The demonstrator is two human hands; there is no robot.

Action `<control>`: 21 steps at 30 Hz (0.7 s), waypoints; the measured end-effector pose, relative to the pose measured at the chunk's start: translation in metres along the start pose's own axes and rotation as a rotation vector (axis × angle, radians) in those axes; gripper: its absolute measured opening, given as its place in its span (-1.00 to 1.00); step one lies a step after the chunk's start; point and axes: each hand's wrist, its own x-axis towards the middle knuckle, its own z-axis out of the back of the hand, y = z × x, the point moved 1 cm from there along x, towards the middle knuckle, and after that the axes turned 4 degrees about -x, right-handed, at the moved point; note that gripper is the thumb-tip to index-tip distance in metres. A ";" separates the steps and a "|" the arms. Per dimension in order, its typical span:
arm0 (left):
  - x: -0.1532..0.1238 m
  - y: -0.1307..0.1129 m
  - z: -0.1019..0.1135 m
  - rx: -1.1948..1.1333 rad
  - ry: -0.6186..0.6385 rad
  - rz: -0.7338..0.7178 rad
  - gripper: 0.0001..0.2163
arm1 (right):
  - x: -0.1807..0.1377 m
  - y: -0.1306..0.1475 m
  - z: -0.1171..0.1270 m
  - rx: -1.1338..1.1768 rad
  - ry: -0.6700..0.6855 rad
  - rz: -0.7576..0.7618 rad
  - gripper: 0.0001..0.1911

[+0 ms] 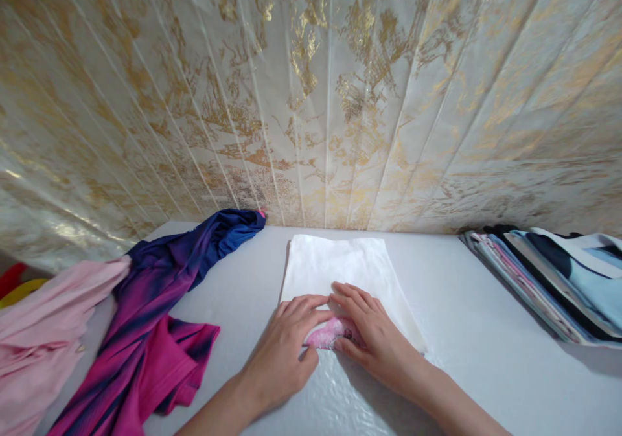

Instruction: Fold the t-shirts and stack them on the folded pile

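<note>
Your left hand [286, 345] and right hand [372, 332] lie open, palms flat, gripping nothing, on a folded white cloth [340, 274]; pink print [326, 335] shows between them.

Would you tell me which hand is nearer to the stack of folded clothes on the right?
Right. The right hand lies on the white cloth, nearer the stack; the left hand is farther.

The white table [466, 332] abuts the gold-veined wall panelling. A folded white cloth [340, 271] lies flat at its centre; a blue-and-magenta garment [160, 306] and a pink garment [43, 332] lie crumpled at the left. A stack of folded clothes [554, 280] rests at the right edge.
</note>
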 end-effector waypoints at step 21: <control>0.002 0.005 0.013 -0.175 0.096 0.085 -0.42 | 0.001 0.000 0.001 0.004 -0.014 -0.004 -0.47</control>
